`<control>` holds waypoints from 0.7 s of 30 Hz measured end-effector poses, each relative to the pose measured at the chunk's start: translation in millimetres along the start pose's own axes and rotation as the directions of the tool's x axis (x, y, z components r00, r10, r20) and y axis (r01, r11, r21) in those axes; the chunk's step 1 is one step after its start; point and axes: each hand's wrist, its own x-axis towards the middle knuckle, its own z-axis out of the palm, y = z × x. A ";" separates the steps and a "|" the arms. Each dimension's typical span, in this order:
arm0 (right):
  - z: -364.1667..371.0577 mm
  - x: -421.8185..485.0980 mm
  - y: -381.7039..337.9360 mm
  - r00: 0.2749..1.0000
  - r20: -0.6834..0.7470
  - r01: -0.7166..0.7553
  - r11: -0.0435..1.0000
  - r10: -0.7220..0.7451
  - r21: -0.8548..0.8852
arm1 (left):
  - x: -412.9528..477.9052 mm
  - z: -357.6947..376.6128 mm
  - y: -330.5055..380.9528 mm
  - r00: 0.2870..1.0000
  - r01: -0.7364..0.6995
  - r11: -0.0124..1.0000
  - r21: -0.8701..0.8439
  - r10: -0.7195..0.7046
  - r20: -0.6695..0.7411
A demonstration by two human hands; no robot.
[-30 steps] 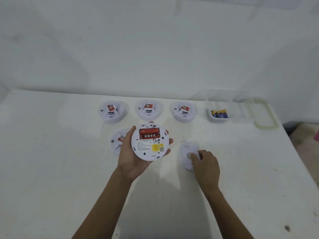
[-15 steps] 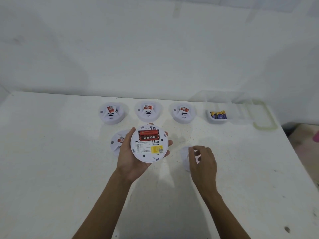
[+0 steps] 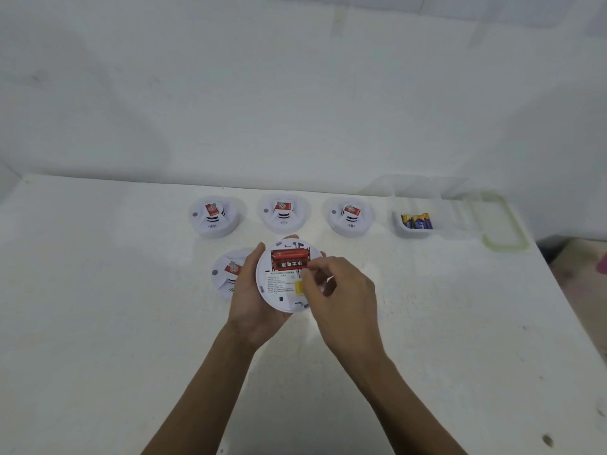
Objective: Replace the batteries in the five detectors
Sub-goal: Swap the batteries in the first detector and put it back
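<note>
Left hand [image 3: 251, 292] is cupping the flipped smoke detector [image 3: 281, 292], fingers curled round its rim. Right hand [image 3: 343, 292] is pinching the end of the lower red battery [image 3: 289, 264].

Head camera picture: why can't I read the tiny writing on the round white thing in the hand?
Head view: the detector looks small, its label print softly blurred; light is flat, no glare; only the big characters on the red batteries show.
</note>
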 end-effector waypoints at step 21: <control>7.4 7.7 -16.3 0.952 0.049 -0.303 0.905 0.302 0.300 | 5.8 17.6 6.2 0.984 -0.062 0.990 0.130 0.082 -0.156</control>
